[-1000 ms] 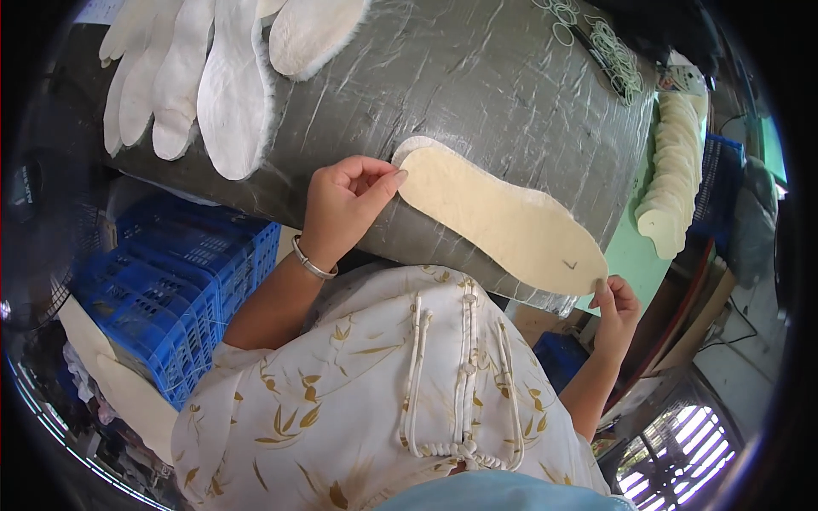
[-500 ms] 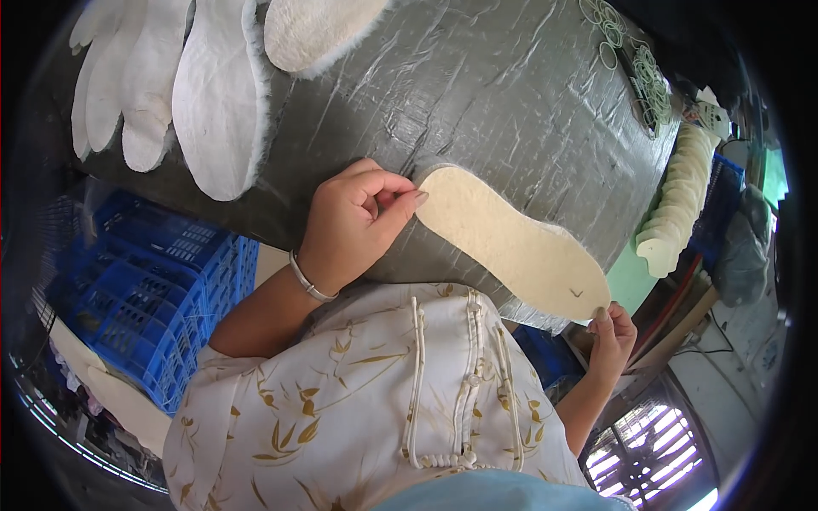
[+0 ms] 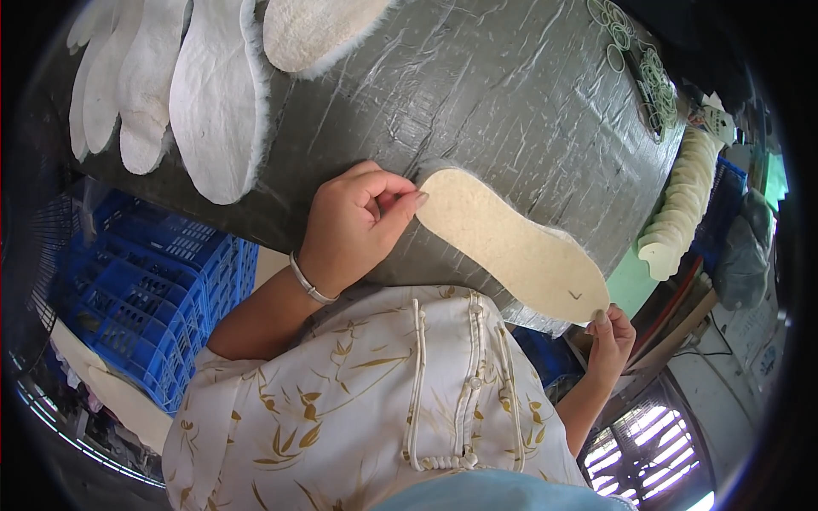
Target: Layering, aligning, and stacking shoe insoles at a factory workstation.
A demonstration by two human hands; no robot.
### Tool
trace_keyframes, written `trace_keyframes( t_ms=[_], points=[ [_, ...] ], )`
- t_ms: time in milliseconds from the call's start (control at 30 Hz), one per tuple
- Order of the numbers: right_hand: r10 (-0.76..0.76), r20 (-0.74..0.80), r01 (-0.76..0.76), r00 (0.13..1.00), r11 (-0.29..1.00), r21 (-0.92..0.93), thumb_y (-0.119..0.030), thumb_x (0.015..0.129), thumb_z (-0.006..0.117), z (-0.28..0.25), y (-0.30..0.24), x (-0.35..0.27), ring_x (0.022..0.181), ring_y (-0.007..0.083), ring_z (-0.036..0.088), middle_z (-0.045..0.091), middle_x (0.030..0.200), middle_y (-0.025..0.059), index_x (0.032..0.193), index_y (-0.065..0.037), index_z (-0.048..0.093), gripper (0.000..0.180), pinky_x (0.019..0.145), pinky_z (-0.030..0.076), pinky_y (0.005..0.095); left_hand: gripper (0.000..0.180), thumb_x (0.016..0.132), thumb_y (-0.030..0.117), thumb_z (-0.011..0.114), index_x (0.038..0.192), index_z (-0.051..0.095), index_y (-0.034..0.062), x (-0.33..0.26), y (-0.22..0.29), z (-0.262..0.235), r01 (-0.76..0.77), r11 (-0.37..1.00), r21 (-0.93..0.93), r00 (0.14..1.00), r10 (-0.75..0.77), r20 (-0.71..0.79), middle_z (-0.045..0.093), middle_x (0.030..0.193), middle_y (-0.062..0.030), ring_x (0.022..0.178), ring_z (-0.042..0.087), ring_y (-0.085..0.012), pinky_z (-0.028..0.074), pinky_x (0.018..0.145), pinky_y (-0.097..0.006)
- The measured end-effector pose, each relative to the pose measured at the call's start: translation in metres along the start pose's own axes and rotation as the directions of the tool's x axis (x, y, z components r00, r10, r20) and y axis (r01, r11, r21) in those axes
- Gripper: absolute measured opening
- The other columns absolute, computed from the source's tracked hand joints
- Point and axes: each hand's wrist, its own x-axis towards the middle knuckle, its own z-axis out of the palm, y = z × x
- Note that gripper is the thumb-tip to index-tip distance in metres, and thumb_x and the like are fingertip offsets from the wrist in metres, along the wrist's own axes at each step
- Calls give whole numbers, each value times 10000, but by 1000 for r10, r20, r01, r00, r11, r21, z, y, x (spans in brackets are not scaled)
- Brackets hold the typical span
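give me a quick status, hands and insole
Left hand pinching heel end of beige insole. Right hand at toe end. Insole flat on grey table; nothing on it.

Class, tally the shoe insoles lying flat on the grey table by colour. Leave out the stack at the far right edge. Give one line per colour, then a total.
White fleecy insoles, upper left: 4
Cream insole, pinched at its ends by the left hand and the right hand: 1
Tan insole, partly cut off at the top edge: 1
Total: 6

A matt, felt-like beige insole [image 3: 511, 247] is seen on a table [image 3: 511, 111] wrapped in glossy, wrinkled grey plastic.
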Motion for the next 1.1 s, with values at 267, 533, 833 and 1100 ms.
trace_keyframes(
  t_ms=[267, 533, 833, 1100],
  points=[
    [6, -25, -6, 1000, 1000, -2, -135, 880, 707, 0, 5, 0, 614, 62, 492, 566, 699, -8, 853, 6, 657, 152, 586, 404, 206, 66, 819, 44, 728, 830, 689, -8, 0, 4, 2, 28, 998, 48, 1000, -28, -5, 562, 687, -6, 525, 451, -30, 353, 481, -201],
    [-83, 51, 77, 995, 991, 109, -32, 899, 621, 6, 13, 4, 934, 142, 582, 642, 1062, 102, 964, 31, 621, 90, 837, 461, 276, 70, 851, 8, 697, 871, 664, -50, 2, 0, 2, 92, 996, 18, 996, -92, 2, 556, 722, -7, 583, 474, -29, 380, 510, -198],
    [-21, 34, 14, 999, 978, 209, -64, 908, 638, 10, 30, 7, 978, 144, 582, 645, 1101, 114, 989, 34, 616, 128, 880, 462, 297, 78, 877, -18, 667, 931, 654, -74, 1, -1, -3, 206, 976, 67, 976, -210, 57, 560, 797, -1, 667, 498, -28, 398, 587, -172],
    [70, 12, -71, 997, 965, 251, -80, 912, 655, 10, 44, 20, 889, 93, 592, 674, 999, 62, 1003, 34, 634, 147, 818, 471, 245, 80, 883, -16, 661, 926, 644, -81, 2, 4, -2, 254, 964, 78, 964, -259, 53, 541, 798, 2, 623, 481, -18, 365, 523, -169]
  ],
)
